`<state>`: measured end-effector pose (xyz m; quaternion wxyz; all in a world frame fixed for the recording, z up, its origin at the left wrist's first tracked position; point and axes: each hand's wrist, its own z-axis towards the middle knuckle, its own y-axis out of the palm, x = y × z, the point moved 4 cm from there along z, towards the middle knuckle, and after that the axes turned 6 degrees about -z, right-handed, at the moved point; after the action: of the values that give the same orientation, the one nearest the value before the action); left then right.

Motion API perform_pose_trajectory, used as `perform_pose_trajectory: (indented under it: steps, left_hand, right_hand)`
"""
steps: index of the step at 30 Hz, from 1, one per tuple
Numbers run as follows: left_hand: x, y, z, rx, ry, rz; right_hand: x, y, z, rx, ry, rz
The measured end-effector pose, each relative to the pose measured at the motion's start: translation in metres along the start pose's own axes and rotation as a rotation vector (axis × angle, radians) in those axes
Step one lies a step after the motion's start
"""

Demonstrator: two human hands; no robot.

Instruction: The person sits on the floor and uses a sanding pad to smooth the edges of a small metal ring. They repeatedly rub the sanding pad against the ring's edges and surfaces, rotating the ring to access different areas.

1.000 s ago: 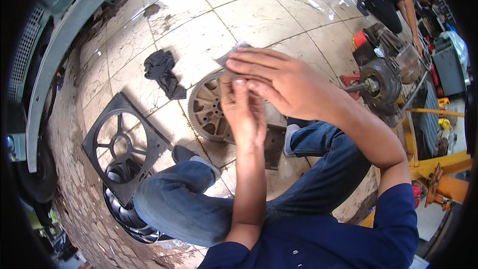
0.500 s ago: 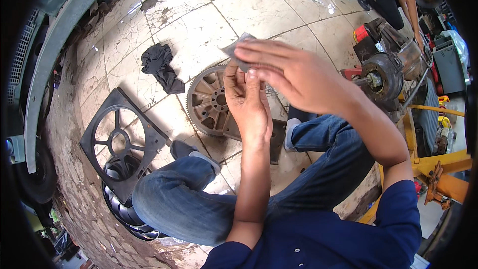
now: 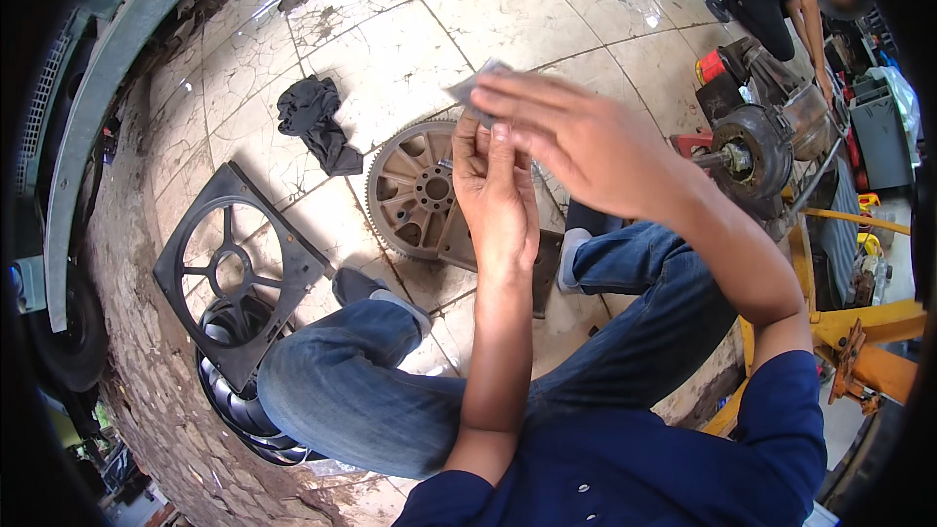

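Holding a grey sheet [image 3: 476, 87] under the straightened fingers of the right hand [image 3: 586, 141], with a corner jutting past the fingertips. Curling the left hand [image 3: 498, 197] just below, with thumb raised; cannot tell whether gripping anything. At far right, a grey bin [image 3: 881, 141] with clear plastic [image 3: 898, 90] near the top; cannot make out contents.

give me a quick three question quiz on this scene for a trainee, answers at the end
1. Which has teeth around its rim?
A. the black frame
B. the round metal wheel
C. the black cloth

2. True or false: the person's right hand is pressed flat against the floor.

3. Fill the gap: in the picture, the black cloth lies to the upper ____ of the wheel.

Key:
1. B
2. False; it is in the air, its fingers at a thin grey sheet.
3. left
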<state>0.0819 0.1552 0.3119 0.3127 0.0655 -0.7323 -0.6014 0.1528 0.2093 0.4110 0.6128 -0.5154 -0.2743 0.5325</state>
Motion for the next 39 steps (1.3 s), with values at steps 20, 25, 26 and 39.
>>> perform_pose_trajectory:
  steps: [20, 25, 26, 39]
  left_hand:
    - [-0.001, 0.007, -0.004, 0.026, -0.003, 0.039]
    - [0.002, 0.002, -0.004, -0.023, 0.008, 0.008]
    - [0.002, 0.004, -0.002, -0.018, 0.007, 0.017]
    - [-0.005, -0.004, -0.007, 0.029, -0.032, -0.009]
  right_hand:
    - [0.006, -0.005, 0.002, -0.026, 0.061, -0.001]
    - [-0.001, -0.005, 0.002, -0.035, 0.018, -0.006]
    - [0.005, -0.005, 0.003, -0.034, 0.040, 0.004]
    - [-0.006, 0.002, -0.001, -0.071, -0.024, -0.086]
